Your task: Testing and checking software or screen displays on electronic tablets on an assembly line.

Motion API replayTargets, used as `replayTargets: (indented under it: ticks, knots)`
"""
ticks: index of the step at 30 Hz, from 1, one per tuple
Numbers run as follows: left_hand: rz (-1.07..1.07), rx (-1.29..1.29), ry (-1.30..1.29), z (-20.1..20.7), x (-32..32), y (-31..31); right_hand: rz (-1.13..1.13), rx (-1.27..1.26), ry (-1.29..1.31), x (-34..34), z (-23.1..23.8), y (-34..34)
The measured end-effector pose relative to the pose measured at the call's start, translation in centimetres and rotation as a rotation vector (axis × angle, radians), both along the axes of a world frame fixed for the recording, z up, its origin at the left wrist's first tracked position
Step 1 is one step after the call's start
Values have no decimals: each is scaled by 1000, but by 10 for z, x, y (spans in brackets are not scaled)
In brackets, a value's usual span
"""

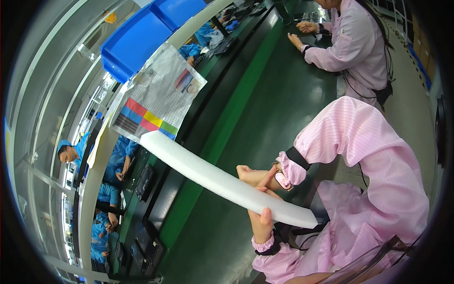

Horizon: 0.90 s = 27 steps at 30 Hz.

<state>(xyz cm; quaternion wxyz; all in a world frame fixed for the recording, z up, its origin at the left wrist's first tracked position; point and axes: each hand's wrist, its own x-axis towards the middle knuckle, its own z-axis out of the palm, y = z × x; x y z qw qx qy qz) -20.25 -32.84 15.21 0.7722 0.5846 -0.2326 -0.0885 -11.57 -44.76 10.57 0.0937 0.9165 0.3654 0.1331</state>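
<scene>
Strip: here it is, a long white foam-like strip (222, 183), slanting above the dark green counter (208, 236), its far end overlapping the printed paper sheet (161, 85) in this view.
Left hand: the left hand (259, 226) has it, grip closed around the near half, thumb pressed on the facing side!
Right hand: just beyond, the right hand (253, 177) sits partly behind the strip; how far its grip is closed, I cannot tell.
Sleeves: pink-striped fabric (350, 130), black bands at the wrists.
Frame: blue plastic bins (137, 42) up top, beside the sheet.
Neighbours: a co-worker in pink (354, 52) leans at the counter; others in blue work past the frame.
</scene>
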Motion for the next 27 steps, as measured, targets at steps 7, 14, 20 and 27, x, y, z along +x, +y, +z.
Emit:
replayTargets:
  ticks: [7,14,20,27]
  knots:
    - [319,-226,166,-57,39,13,-49,76,989,46,27,-7]
    - [549,-233,354,-102,68,51,-22,1282,1601,56,-47,23]
    - [316,-235,525,-112,100,45,3,1533,1708,61,-71,44]
    - [252,-276,554,-125,112,41,-8,1816,1832,59,-73,34]
